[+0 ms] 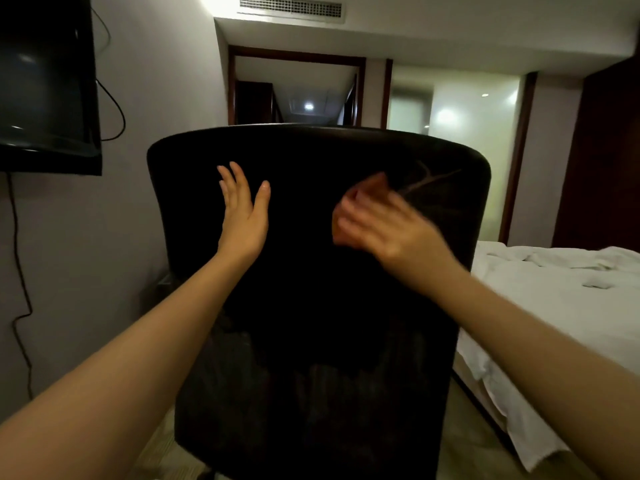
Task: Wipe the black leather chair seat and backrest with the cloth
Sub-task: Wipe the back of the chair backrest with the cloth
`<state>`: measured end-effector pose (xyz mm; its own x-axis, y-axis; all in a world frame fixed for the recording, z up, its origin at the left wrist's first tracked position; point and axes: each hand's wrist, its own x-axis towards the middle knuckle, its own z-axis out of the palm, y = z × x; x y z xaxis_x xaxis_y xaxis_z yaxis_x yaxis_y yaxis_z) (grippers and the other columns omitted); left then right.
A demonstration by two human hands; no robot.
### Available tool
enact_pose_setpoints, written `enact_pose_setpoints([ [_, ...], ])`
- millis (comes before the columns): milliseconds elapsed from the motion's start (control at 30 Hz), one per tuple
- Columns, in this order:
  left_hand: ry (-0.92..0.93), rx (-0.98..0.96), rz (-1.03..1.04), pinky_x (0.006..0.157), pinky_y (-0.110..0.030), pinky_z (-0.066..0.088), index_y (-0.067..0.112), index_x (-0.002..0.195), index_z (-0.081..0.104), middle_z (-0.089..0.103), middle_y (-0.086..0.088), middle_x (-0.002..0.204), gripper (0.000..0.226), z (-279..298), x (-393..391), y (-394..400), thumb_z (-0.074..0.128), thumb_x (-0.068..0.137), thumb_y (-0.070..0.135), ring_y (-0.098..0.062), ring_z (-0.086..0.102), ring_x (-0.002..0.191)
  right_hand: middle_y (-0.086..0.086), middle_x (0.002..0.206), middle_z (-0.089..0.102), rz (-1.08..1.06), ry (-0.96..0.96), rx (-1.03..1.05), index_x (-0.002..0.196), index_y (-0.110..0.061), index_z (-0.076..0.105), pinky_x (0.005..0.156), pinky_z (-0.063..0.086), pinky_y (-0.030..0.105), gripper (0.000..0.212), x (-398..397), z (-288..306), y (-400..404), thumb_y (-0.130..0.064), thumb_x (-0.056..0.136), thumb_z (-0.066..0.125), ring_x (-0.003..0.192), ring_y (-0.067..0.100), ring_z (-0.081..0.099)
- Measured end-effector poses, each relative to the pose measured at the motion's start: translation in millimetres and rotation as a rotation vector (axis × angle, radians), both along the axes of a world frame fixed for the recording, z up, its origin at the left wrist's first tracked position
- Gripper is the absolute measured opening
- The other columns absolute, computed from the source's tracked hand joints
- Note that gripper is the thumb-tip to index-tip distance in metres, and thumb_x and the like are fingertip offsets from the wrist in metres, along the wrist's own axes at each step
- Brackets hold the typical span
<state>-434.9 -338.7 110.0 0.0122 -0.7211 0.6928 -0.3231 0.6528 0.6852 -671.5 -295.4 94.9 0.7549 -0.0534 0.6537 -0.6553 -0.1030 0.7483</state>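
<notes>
Single head-worn view, facing forward, slightly down, close to chair backrest (pixel 311 237), arm's reach

Chair (pixel 311 306) in front, TV (pixel 45 81) on wall left, bed (pixel 554 299) right

wall television (pixel 45 81), rumpled white bed (pixel 554 299), ceiling vent (pixel 291 5)

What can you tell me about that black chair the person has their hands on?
The chair is black and looks like smooth, slightly glossy leather. Its broad backrest with rounded top corners fills the middle of the view, standing upright between a wall-mounted TV and a bed. Faint streaks show near its upper right. The left hand lies flat on the backrest with straight fingers. The right hand, blurred, presses an orange-pink cloth against it. The seat cannot be made out in the dark lower part.
</notes>
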Motion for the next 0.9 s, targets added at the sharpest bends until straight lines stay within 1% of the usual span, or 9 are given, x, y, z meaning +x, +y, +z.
enact_pose_setpoints([
  [133,0.001,0.015,-0.015,0.118,-0.039,-0.003,0.019,0.146,-0.013,-0.024,0.000,0.154,0.064,0.8,5.6,3.8,0.023,0.098,0.040,-0.017,-0.017,0.143,0.012,0.131,0.055,0.027,-0.180,-0.025,0.122,-0.010,0.061,0.107,0.029,0.043,0.033,7.3,-8.7,3.9,-0.016,0.100,0.037,0.124,0.028,0.050],
  [300,-0.081,0.058,0.008,0.118,-0.047,0.001,0.020,0.147,-0.010,-0.019,0.001,0.155,0.063,6.0,17.1,9.5,0.021,0.097,0.045,-0.018,-0.010,0.144,0.002,0.131,0.057,-0.225,0.274,0.293,0.125,-0.017,0.059,0.115,0.008,0.040,0.045,-16.8,-134.8,11.5,-0.015,0.080,0.061,0.122,0.016,0.052],
  [367,-0.134,0.065,0.036,0.117,-0.050,0.004,0.021,0.147,-0.009,-0.018,0.002,0.155,0.065,7.3,21.8,9.5,0.021,0.096,0.049,-0.018,-0.007,0.144,0.002,0.131,0.057,-0.227,0.357,0.285,0.123,-0.016,0.061,0.114,0.013,0.040,0.046,-19.0,-112.8,14.9,-0.016,0.078,0.070,0.120,0.016,0.054],
  [433,-0.130,0.075,0.031,0.117,-0.051,0.005,0.021,0.147,-0.009,-0.017,0.002,0.156,0.066,7.7,21.3,9.4,0.022,0.096,0.050,-0.017,-0.007,0.145,0.007,0.127,0.059,-0.100,0.229,0.156,0.117,-0.014,0.065,0.111,0.022,0.039,0.030,-14.3,-57.1,14.5,-0.014,0.088,0.058,0.116,0.020,0.057],
  [567,-0.084,0.079,0.042,0.117,-0.051,0.004,0.021,0.147,-0.008,-0.017,0.002,0.156,0.067,7.0,15.0,9.8,0.024,0.095,0.050,-0.017,-0.008,0.144,0.012,0.134,0.052,-0.057,-0.054,-0.095,0.125,-0.009,0.058,0.110,0.030,0.043,0.032,-12.7,38.2,27.3,-0.016,0.095,0.050,0.127,0.027,0.047],
  [667,-0.066,0.096,0.051,0.117,-0.051,0.004,0.020,0.147,-0.007,-0.015,0.000,0.156,0.069,9.1,12.5,11.4,0.027,0.095,0.050,-0.018,-0.007,0.144,0.011,0.133,0.053,-0.031,-0.130,-0.050,0.124,-0.009,0.059,0.107,0.032,0.043,0.031,-16.1,-2.3,21.0,-0.014,0.097,0.045,0.125,0.028,0.049],
  [767,-0.123,0.143,0.143,0.116,-0.052,0.007,0.017,0.148,-0.004,-0.011,-0.003,0.157,0.071,15.6,8.5,19.1,0.031,0.095,0.049,-0.022,-0.004,0.145,0.009,0.135,0.052,-0.127,0.057,0.119,0.127,-0.010,0.056,0.110,0.027,0.041,0.035,-28.5,-58.8,20.0,-0.014,0.094,0.047,0.126,0.024,0.049],
  [833,-0.144,0.141,0.243,0.116,-0.051,0.006,0.012,0.148,-0.003,-0.008,-0.009,0.157,0.074,23.2,-0.3,31.0,0.036,0.094,0.045,-0.025,-0.004,0.145,0.009,0.136,0.052,-0.153,0.123,0.118,0.128,-0.011,0.055,0.112,0.024,0.040,0.037,-31.8,-49.5,22.8,-0.016,0.093,0.047,0.127,0.023,0.048],
  [900,-0.122,0.053,0.328,0.115,-0.050,0.005,0.012,0.148,-0.004,-0.008,-0.011,0.157,0.075,32.1,-14.5,44.7,0.040,0.094,0.040,-0.026,-0.005,0.145,0.010,0.135,0.052,-0.107,-0.013,0.031,0.126,-0.012,0.058,0.111,0.025,0.042,0.035,-20.2,-14.6,25.7,-0.020,0.095,0.045,0.125,0.025,0.049],
])
